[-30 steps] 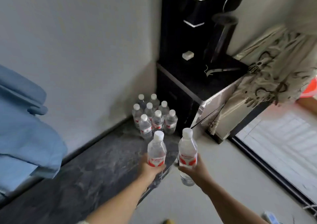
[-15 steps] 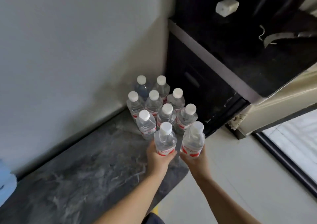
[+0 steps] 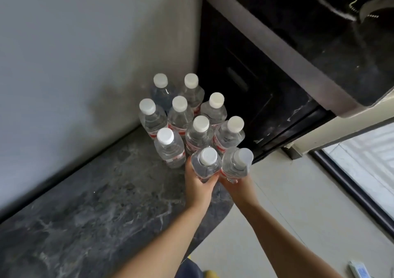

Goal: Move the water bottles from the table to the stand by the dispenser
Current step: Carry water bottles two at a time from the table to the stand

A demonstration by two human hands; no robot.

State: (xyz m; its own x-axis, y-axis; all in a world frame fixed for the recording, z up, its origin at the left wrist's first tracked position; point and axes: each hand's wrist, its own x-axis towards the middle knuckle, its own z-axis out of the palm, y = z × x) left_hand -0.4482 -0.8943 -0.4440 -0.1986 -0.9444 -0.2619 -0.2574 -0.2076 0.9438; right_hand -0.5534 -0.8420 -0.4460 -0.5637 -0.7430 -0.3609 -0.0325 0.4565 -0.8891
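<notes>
Several clear water bottles (image 3: 195,120) with white caps and red labels stand clustered on the dark marble stand (image 3: 102,209), in the corner between the wall and the black dispenser (image 3: 241,79). My left hand (image 3: 197,187) grips one bottle (image 3: 205,163) upright at the front of the cluster. My right hand (image 3: 238,187) grips a second bottle (image 3: 236,163) right beside it, over the stand's curved front edge. Whether their bases touch the stand is hidden by my hands.
The grey wall (image 3: 85,54) runs along the stand's back. The dispenser's ledge (image 3: 283,56) overhangs on the right. Pale floor (image 3: 287,213) lies past the stand's edge, with a dark window frame (image 3: 351,188) beyond. A small white object (image 3: 360,271) lies on the floor at the bottom right.
My head and both hands have moved closer and lower to the bottle cluster. Both held bottles have come down next to the front row on the stand.
</notes>
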